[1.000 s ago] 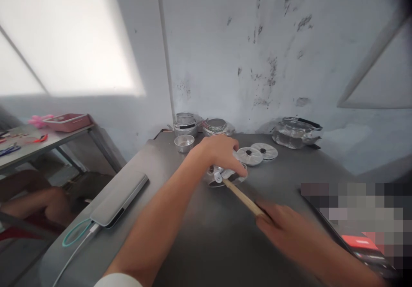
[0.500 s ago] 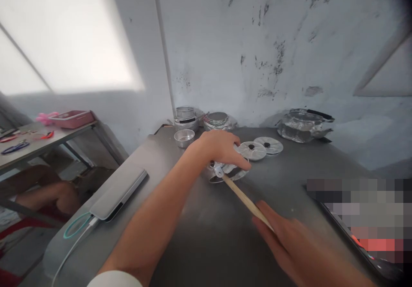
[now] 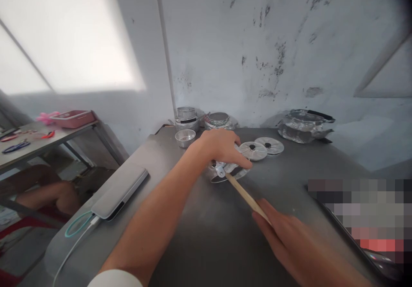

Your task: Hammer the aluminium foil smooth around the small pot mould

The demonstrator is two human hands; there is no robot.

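Note:
My left hand reaches across the dark table and rests curled over a small metal pan, pressing it down. The pan's wooden handle runs toward me. My right hand lies over the handle's near end, fingers stretched along it; whether they grip it is hidden. Two round metal lids with black knobs lie just beyond the pan.
Small metal pots and a cup stand at the back against the stained wall, a larger metal pot at the back right. A power bank with a teal cable lies at the left edge. A side table with a pink tray stands left.
My right hand slid a little lower along the wooden handle and its fingers flattened. The left hand stayed on the pan; the view shifted slightly.

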